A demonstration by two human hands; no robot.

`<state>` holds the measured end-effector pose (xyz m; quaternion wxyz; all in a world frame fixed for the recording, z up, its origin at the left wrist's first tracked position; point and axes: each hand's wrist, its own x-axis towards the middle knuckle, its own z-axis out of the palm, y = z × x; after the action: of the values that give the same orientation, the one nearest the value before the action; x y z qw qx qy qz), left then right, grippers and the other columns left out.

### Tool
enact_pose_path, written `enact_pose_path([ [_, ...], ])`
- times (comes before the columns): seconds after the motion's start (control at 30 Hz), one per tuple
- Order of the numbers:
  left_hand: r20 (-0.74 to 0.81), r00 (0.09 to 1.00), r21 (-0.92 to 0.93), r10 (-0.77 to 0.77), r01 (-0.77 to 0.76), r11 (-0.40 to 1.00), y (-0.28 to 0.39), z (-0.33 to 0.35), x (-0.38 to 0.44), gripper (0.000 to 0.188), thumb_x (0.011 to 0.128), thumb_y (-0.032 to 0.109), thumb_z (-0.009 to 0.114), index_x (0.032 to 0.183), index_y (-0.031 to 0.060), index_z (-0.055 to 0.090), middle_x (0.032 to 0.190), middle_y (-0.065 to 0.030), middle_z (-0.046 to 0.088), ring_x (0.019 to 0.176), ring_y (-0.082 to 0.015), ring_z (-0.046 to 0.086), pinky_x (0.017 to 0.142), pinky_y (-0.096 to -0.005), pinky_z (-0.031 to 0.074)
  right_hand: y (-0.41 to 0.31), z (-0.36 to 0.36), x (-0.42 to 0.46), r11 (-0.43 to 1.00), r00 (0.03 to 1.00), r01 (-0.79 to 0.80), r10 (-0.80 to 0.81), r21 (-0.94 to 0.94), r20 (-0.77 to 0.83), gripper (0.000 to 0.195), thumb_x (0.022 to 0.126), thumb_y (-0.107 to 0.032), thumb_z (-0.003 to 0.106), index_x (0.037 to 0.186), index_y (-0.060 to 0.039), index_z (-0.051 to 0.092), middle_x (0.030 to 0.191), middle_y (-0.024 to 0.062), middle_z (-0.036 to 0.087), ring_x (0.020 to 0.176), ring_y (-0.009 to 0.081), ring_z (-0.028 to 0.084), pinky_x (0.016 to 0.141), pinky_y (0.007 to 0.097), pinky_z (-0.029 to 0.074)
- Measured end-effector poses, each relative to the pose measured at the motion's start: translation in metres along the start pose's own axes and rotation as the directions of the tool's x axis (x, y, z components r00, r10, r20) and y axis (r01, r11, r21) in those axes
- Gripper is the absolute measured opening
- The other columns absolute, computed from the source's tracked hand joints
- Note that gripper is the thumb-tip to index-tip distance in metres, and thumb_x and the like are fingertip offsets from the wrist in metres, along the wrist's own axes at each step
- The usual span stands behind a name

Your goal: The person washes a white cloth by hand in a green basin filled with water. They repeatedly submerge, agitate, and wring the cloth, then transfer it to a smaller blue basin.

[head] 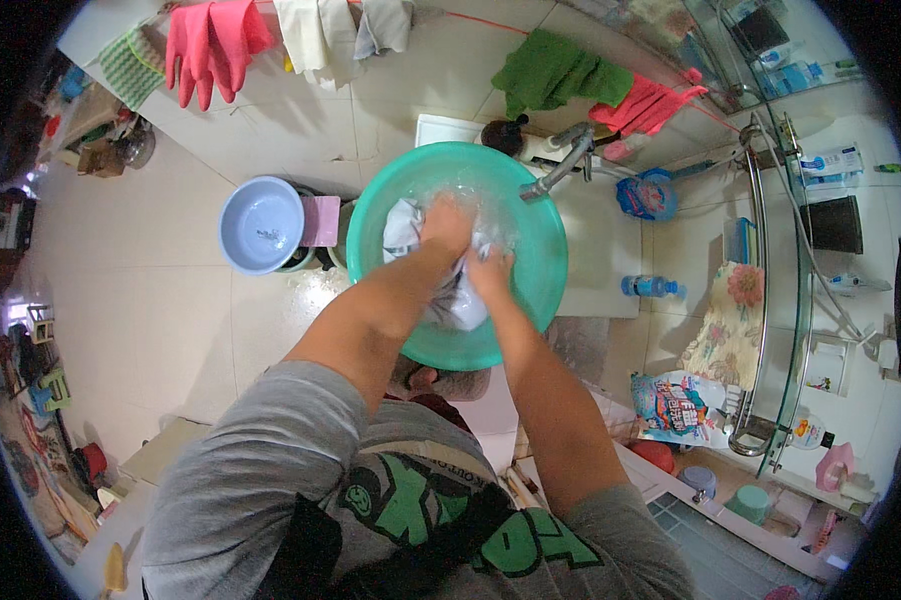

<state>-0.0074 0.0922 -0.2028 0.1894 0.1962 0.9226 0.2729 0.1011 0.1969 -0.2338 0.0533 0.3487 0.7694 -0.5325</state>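
A round turquoise plastic basin [544, 296] holds water and a wet white cloth [467, 304] with dark markings. Inside it, my left hand [448, 221] grips the upper part of the cloth, its fingertips hidden by splashing water and blur. Lower and to the right, my right hand [490, 266] is closed on another part of the same cloth, close to the left one. Folds of the fabric spread on the left side and below the hands. A grey metal faucet [559, 172] reaches over the basin's upper right rim.
Left of the basin sits a small light-blue basin [261, 225] beside a pink square item [321, 221]. Pink rubber gloves [211, 49] and a green cloth [563, 71] hang on a red line. At right are a blue bottle [649, 286], a detergent bag [679, 409] and a metal towel rail [758, 300].
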Motion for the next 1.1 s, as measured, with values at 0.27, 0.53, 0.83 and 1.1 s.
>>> enact_pose_path([
  [0.27, -0.1, 0.987, -0.469, -0.127, 0.066, 0.881, 0.063, -0.03, -0.051, 0.064, 0.08, 0.031, 0.064, 0.133, -0.0019, 0.048, 0.125, -0.0356, 0.054, 0.126, -0.0473, 0.045, 0.109, -0.0538, 0.033, -0.063, -0.001, 0.018, 0.229, 0.621, -0.562, -0.519, 0.795, 0.588, 0.041, 0.099, -0.046, 0.038, 0.108, -0.0127, 0.06, 0.101, 0.0083, 0.065, 0.088, 0.0245, 0.06, 0.082, 0.0393, 0.05],
  [0.53, 0.058, 0.995, 0.595, 0.076, -0.096, 0.798, 0.019, -0.074, -0.055, 0.077, 0.079, 0.044, 0.064, 0.145, 0.0134, 0.039, 0.155, -0.0189, 0.023, 0.142, -0.0375, 0.025, 0.105, -0.0685, 0.023, -0.095, -0.101, -0.044, 0.839, 0.807, 0.544, -0.513, -0.029, 0.292, 0.041, 0.094, -0.027, 0.056, 0.128, -0.003, 0.056, 0.121, 0.0163, 0.062, 0.112, 0.029, 0.059, 0.094, 0.0408, 0.049],
  [0.83, 0.049, 0.978, 0.171, 0.201, -0.206, 0.964, 0.013, -0.004, -0.013, 0.062, 0.082, 0.035, 0.069, 0.137, 0.0212, 0.046, 0.141, -0.0214, 0.044, 0.117, -0.041, 0.055, 0.09, -0.056, 0.049, -0.06, -0.029, -0.08, 0.765, 0.944, -0.317, 0.312, 0.561, 0.109, 0.07, 0.095, -0.034, 0.051, 0.151, -0.0141, 0.013, 0.157, 0.0095, 0.015, 0.142, 0.0353, 0.019, 0.095, 0.076, 0.027],
  [1.1, -0.027, 0.995, -0.712, -0.092, 0.045, 0.7, 0.079, -0.04, -0.051, 0.039, 0.088, 0.032, 0.062, 0.102, -0.005, 0.064, 0.104, -0.0292, 0.065, 0.095, -0.04, 0.066, 0.081, -0.0499, 0.052, -0.021, -0.007, 0.054, 0.326, 0.766, -0.47, -0.311, 0.82, 0.563, 0.05, 0.098, -0.044, 0.044, 0.131, -0.0066, 0.048, 0.129, 0.0114, 0.054, 0.113, 0.0271, 0.054, 0.099, 0.046, 0.042],
])
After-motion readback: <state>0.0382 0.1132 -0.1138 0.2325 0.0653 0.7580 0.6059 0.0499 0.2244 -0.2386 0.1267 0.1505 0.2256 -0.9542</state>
